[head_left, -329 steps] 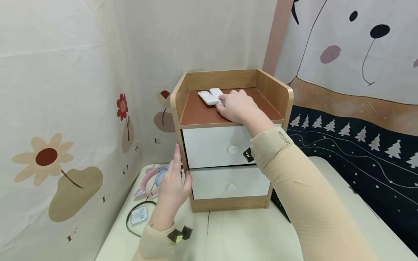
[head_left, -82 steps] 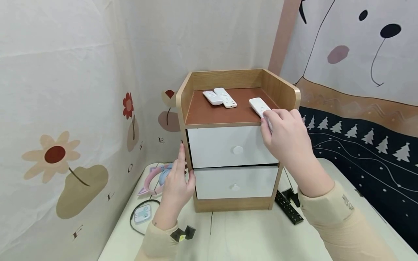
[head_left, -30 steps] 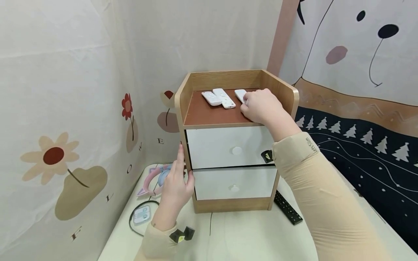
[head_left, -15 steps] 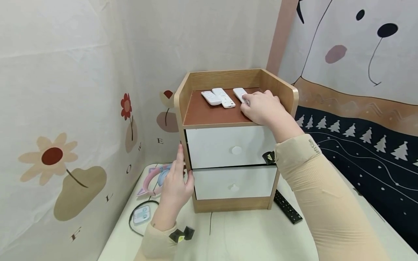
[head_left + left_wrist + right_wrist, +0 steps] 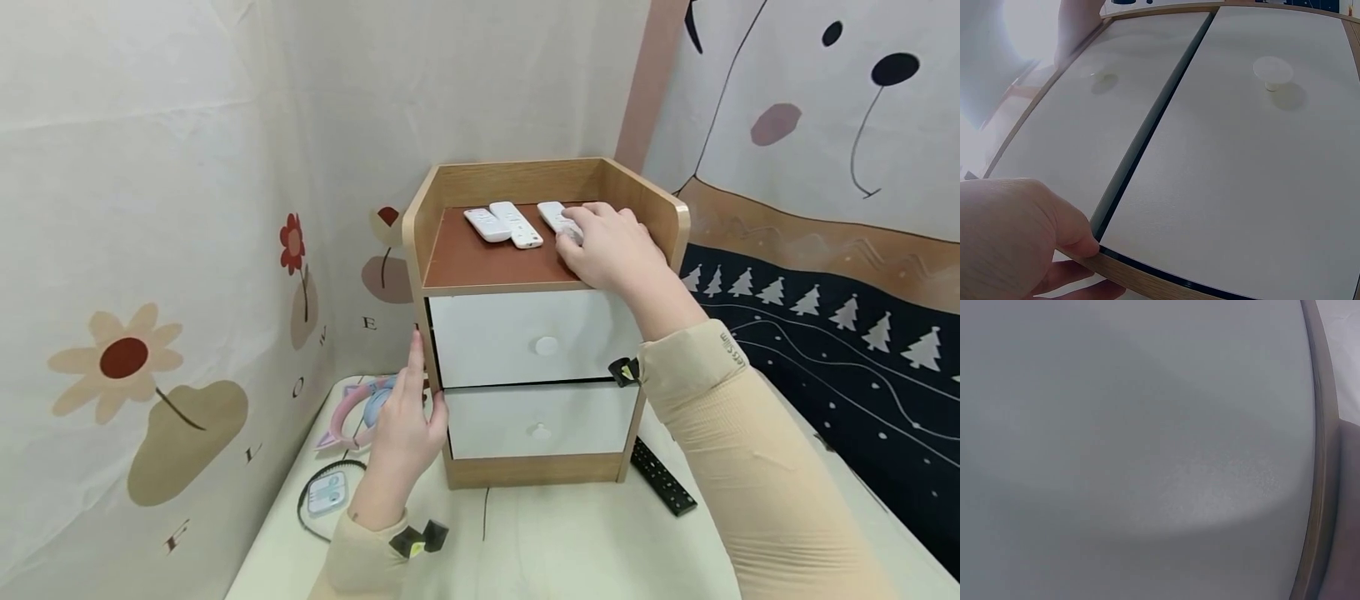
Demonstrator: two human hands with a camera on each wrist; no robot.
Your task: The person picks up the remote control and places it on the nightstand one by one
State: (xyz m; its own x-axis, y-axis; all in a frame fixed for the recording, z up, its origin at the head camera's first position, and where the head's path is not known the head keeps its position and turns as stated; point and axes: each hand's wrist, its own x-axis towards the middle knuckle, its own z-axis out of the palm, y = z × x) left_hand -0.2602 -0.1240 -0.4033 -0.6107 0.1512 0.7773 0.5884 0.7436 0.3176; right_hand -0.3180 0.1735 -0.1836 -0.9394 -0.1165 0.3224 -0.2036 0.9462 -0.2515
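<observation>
On the brown top of a small wooden cabinet (image 5: 517,473) lie three white remote controls. Two of them, a shorter remote control (image 5: 486,225) and a longer remote control (image 5: 516,224), touch side by side at the left. Farther right, my right hand (image 5: 615,250) has its thumb and fingers about the near end of a third remote control (image 5: 553,217); its far end shows. My left hand (image 5: 405,425) lies upright against the cabinet's left side, fingers straight. In the left wrist view, the thumb (image 5: 1075,234) presses the front edge near the gap between the drawers.
The white upper drawer (image 5: 487,342) and lower drawer (image 5: 487,425) are closed. A black remote control (image 5: 663,477) lies right of the cabinet. On the left are pink and blue headphones (image 5: 348,417), a clear case (image 5: 327,492) and a black band (image 5: 302,507).
My right hand has brought the third white remote control from the right front of the cabinet top farther back and laid it there; its thumb and fingers have just spread slightly. The left hand stays put.
</observation>
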